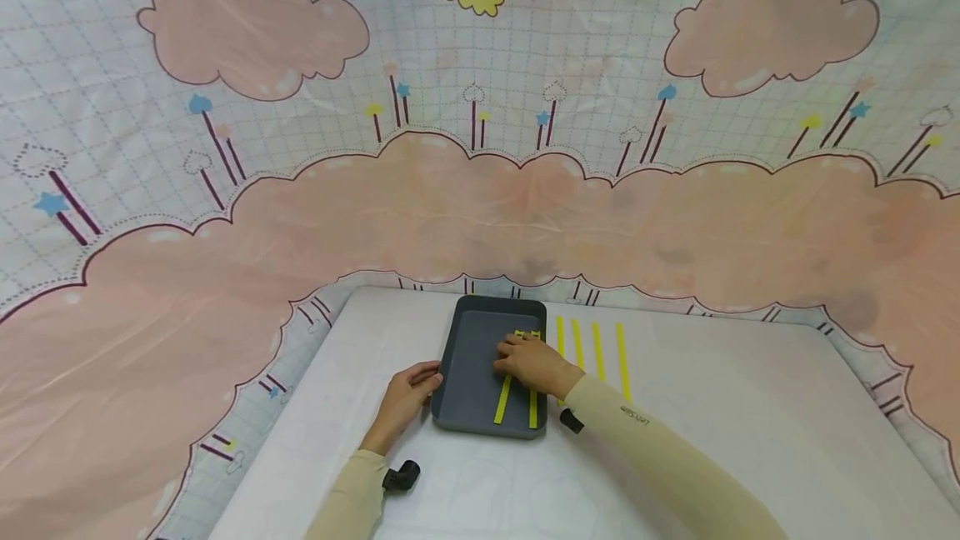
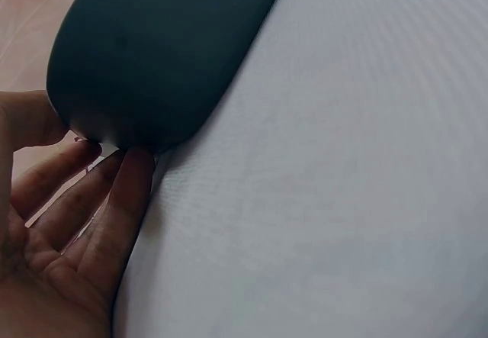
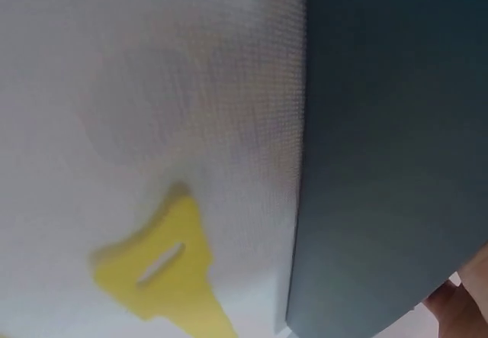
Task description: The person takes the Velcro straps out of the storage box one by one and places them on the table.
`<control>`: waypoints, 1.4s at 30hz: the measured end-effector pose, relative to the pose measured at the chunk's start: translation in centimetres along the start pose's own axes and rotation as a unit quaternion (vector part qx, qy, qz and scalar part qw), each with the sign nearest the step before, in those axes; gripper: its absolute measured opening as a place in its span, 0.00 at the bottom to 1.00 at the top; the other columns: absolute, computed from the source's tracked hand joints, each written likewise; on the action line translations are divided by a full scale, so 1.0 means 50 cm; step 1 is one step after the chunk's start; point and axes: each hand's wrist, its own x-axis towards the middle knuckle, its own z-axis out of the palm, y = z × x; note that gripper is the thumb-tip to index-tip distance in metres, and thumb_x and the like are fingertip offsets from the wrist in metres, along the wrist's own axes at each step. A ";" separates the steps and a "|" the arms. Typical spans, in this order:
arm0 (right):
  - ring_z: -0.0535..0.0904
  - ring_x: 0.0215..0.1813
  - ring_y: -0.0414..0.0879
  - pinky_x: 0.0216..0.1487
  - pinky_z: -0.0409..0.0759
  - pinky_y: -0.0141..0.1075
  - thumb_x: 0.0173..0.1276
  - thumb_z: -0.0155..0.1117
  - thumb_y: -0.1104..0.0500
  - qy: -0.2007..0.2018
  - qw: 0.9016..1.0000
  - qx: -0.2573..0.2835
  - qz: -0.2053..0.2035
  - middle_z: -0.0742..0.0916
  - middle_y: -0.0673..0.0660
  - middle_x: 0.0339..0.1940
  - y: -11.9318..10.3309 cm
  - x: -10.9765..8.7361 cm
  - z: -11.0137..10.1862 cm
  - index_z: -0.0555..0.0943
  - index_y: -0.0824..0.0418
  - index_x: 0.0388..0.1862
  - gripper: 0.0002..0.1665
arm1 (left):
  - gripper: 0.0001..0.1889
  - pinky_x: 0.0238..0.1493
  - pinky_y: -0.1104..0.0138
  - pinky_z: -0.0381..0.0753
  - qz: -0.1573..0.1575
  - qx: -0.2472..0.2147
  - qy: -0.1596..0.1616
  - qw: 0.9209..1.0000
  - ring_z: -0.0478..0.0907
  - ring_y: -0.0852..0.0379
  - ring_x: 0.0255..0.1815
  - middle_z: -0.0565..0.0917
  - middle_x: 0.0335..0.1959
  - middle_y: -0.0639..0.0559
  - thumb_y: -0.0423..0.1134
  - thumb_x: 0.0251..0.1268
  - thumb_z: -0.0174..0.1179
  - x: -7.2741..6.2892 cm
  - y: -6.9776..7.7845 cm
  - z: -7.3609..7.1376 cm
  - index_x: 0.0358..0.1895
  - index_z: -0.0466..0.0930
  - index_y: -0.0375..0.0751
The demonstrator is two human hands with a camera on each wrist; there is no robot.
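Observation:
In the head view a dark grey rectangular tray (image 1: 468, 415) lies on the white table. My left hand (image 1: 405, 402) holds the tray's left side, its thumb at the rim and its fingertips (image 2: 137, 170) against the outer wall. My right hand (image 1: 536, 363) is over the tray's right half, fingers bent down around a flat yellow strip (image 1: 503, 403) that slants slightly. The fingertips' contact with it is partly hidden. Beside it a second yellow strip (image 1: 533, 413) lies along the tray's right side, its middle covered by the hand.
Several more yellow strips (image 1: 622, 348) lie side by side on the table (image 1: 720, 423), right of the tray; the right forearm covers their lower ends. One strip's flared, slotted end (image 3: 164, 265) shows close up in the right wrist view. A patterned cloth (image 1: 480, 215) hangs behind.

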 end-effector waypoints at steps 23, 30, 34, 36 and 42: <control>0.75 0.56 0.46 0.52 0.77 0.42 0.75 0.53 0.52 -0.006 0.999 -0.036 -0.026 0.83 0.46 0.52 -0.001 0.002 -0.003 0.81 0.41 0.50 0.11 | 0.20 0.34 0.69 0.79 -0.003 0.003 0.004 1.000 0.83 0.52 0.46 0.83 0.55 0.34 0.37 0.69 0.61 0.000 0.001 0.002 0.60 0.78 0.33; 0.74 0.52 0.44 0.49 0.72 0.40 0.74 0.56 0.53 -0.003 0.999 -0.032 -0.025 0.85 0.43 0.50 -0.005 0.000 -0.002 0.80 0.42 0.50 0.10 | 0.19 0.34 0.70 0.79 -0.005 -0.003 0.004 1.000 0.83 0.52 0.46 0.84 0.54 0.35 0.37 0.68 0.61 0.002 0.001 0.004 0.59 0.79 0.34; 0.75 0.52 0.44 0.48 0.70 0.40 0.74 0.56 0.53 0.003 0.999 -0.029 -0.020 0.85 0.43 0.51 -0.006 0.001 0.001 0.79 0.43 0.51 0.10 | 0.19 0.35 0.70 0.79 -0.001 -0.003 -0.002 1.000 0.83 0.49 0.48 0.83 0.55 0.32 0.34 0.69 0.60 -0.012 0.030 0.001 0.60 0.77 0.31; 0.75 0.52 0.43 0.48 0.69 0.40 0.75 0.55 0.52 0.012 0.999 -0.030 -0.018 0.86 0.43 0.51 -0.006 0.001 0.002 0.79 0.43 0.51 0.10 | 0.19 0.35 0.69 0.79 0.001 -0.003 -0.004 1.000 0.83 0.46 0.49 0.82 0.55 0.31 0.33 0.69 0.59 -0.016 0.037 0.000 0.60 0.77 0.29; 0.76 0.51 0.43 0.50 0.70 0.40 0.75 0.56 0.52 0.037 0.999 -0.030 0.000 0.85 0.44 0.50 -0.002 -0.003 0.002 0.80 0.45 0.51 0.10 | 0.19 0.35 0.70 0.79 -0.005 -0.002 0.007 1.000 0.83 0.51 0.47 0.84 0.55 0.36 0.37 0.68 0.61 0.004 -0.003 0.003 0.60 0.79 0.35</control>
